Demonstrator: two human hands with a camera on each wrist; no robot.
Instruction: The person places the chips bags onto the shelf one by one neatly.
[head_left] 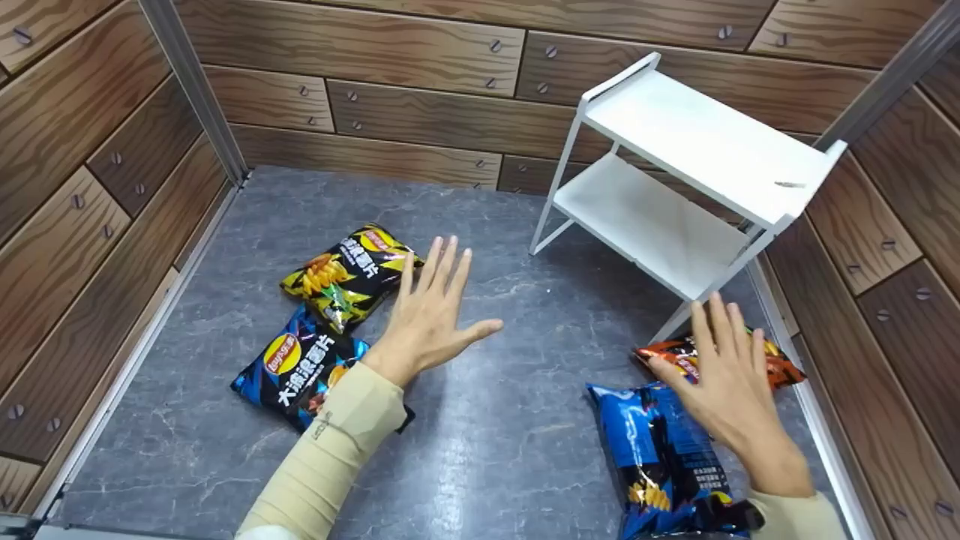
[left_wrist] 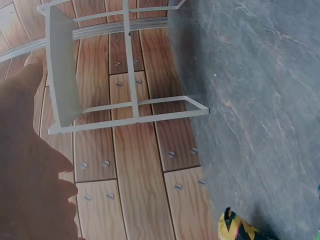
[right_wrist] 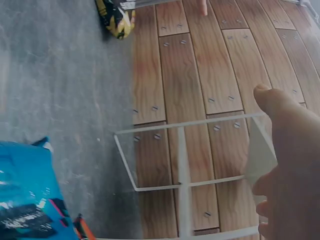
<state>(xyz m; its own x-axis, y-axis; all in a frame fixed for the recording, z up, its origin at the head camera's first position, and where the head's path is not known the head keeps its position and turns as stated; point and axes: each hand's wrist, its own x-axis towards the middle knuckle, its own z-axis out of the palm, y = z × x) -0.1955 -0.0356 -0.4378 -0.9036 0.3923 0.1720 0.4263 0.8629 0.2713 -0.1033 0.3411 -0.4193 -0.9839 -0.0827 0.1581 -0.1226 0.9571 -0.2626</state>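
In the head view my left hand (head_left: 431,319) hovers with straight, spread fingers and holds nothing. Beside it lie a black-and-yellow bag of potato chips (head_left: 341,274) and, nearer me, a blue-and-black chip bag (head_left: 289,375), partly hidden by the forearm. My right hand (head_left: 731,382), fingers also extended, is over an orange-red chip bag (head_left: 786,369) and covers part of it. Another blue chip bag (head_left: 630,435) lies below that hand, its right side partly hidden by the wrist. Both wrist views show the hands (left_wrist: 30,160) (right_wrist: 295,155) without anything in them.
A white two-tier shelf (head_left: 712,142) stands at the back right, its near leg close to the orange-red bag. Wood-patterned walls (head_left: 420,105) enclose the grey marbled floor (head_left: 495,420) on the left, back and right.
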